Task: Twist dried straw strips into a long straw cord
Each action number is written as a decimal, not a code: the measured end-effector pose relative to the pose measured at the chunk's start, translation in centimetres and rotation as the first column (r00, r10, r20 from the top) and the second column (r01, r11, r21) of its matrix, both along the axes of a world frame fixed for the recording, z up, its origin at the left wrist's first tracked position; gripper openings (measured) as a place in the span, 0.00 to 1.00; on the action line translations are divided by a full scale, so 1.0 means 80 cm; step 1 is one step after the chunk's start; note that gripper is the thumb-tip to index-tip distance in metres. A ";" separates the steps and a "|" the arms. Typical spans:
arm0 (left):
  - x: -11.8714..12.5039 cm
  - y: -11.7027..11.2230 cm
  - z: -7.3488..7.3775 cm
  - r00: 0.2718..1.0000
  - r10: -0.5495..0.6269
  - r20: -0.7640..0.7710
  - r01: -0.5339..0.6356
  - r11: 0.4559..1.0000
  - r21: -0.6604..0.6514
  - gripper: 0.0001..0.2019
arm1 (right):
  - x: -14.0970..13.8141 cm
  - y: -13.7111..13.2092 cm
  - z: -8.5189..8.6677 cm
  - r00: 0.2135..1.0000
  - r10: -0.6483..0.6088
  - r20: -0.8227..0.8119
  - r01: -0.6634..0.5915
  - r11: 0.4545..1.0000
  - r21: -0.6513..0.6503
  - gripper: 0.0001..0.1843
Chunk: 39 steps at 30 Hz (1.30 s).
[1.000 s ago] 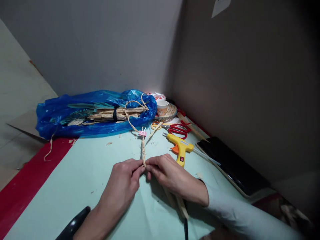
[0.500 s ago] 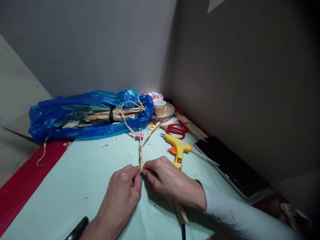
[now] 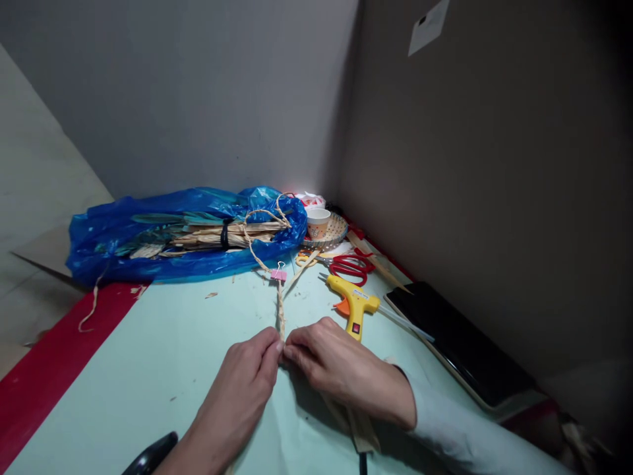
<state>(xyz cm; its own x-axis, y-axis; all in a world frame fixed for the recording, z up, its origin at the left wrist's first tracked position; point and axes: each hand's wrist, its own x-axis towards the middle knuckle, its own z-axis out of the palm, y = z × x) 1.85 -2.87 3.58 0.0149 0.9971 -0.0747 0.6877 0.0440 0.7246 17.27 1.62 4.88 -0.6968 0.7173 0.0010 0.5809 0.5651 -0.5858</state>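
My left hand (image 3: 244, 379) and my right hand (image 3: 336, 366) meet at the middle of the pale green table (image 3: 148, 369), both pinched on the near end of a braided straw cord (image 3: 281, 315). The cord runs away from me to a small pink binder clip (image 3: 279, 274), then loops back over a bundle of dried straw (image 3: 217, 234) lying on a blue plastic bag (image 3: 123, 231). Loose straw strips (image 3: 359, 429) trail out beneath my right wrist.
A yellow glue gun (image 3: 355, 305) lies just right of my hands. Behind it are red scissors (image 3: 352, 265), a paper cup (image 3: 317, 223) on a woven tray (image 3: 336, 231), and a black tablet (image 3: 459, 340) by the right wall. A black object (image 3: 151, 455) sits at the near edge.
The view has shifted slightly up and back. Both hands stay pinched on the cord's near end, with only small finger movements.
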 end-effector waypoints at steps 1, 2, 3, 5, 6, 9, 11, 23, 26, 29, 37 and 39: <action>0.000 0.000 0.000 1.000 -0.001 -0.008 0.001 1.000 0.004 0.14 | 0.001 0.000 0.001 1.000 -0.001 0.025 0.001 1.000 0.003 0.18; -0.001 0.000 0.000 1.000 -0.001 -0.015 0.001 1.000 0.004 0.15 | 0.002 0.000 0.002 0.999 -0.012 0.050 0.011 1.000 0.015 0.18; -0.001 -0.001 0.000 1.000 0.002 -0.026 -0.002 1.000 0.005 0.15 | 0.003 0.001 0.003 0.997 -0.029 0.071 0.026 0.999 0.035 0.18; -0.001 -0.001 0.001 0.999 0.013 -0.050 -0.012 1.000 0.007 0.15 | 0.005 0.002 0.004 0.993 -0.071 0.096 0.064 0.995 0.080 0.16; -0.001 -0.001 0.001 0.998 0.017 -0.060 -0.017 1.000 0.008 0.15 | 0.005 0.002 0.004 0.992 -0.086 0.095 0.077 0.993 0.095 0.16; -0.001 -0.001 0.001 0.998 0.033 -0.051 -0.032 0.999 0.022 0.14 | 0.004 -0.002 0.006 0.997 -0.061 0.048 0.056 0.993 0.105 0.17; -0.002 0.000 -0.002 0.998 0.043 0.045 -0.042 0.999 -0.004 0.15 | 0.002 -0.009 0.005 1.000 0.012 0.010 -0.014 0.993 0.113 0.15; -0.013 0.005 -0.002 0.717 0.189 0.670 0.071 0.937 -0.341 0.17 | -0.001 -0.016 0.005 0.996 0.092 -0.014 -0.087 0.975 0.204 0.16; -0.012 0.004 0.004 0.714 0.153 0.683 0.088 0.949 -0.304 0.16 | 0.001 -0.002 0.008 0.973 -0.122 -0.197 0.134 0.990 0.046 0.18; -0.011 0.003 0.003 0.736 0.102 0.669 0.103 0.960 -0.260 0.15 | -0.001 0.009 0.000 0.963 -0.048 -0.264 -0.008 0.978 -0.207 0.18; -0.007 -0.009 0.008 0.992 -0.019 0.126 0.022 1.000 -0.015 0.17 | -0.009 0.013 -0.023 0.959 -0.044 -0.279 -0.030 0.967 -0.255 0.17; -0.004 -0.012 0.012 1.000 -0.015 -0.023 0.015 1.000 -0.001 0.17 | -0.010 0.012 -0.024 0.961 -0.073 -0.268 0.006 0.970 -0.241 0.18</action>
<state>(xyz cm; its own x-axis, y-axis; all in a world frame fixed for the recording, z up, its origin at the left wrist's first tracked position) 1.51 -3.81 4.54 0.0280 0.9967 -0.0761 0.7045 0.0343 0.7089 16.44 2.54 2.95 -0.6647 0.7470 0.0149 0.3985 0.3713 -0.8386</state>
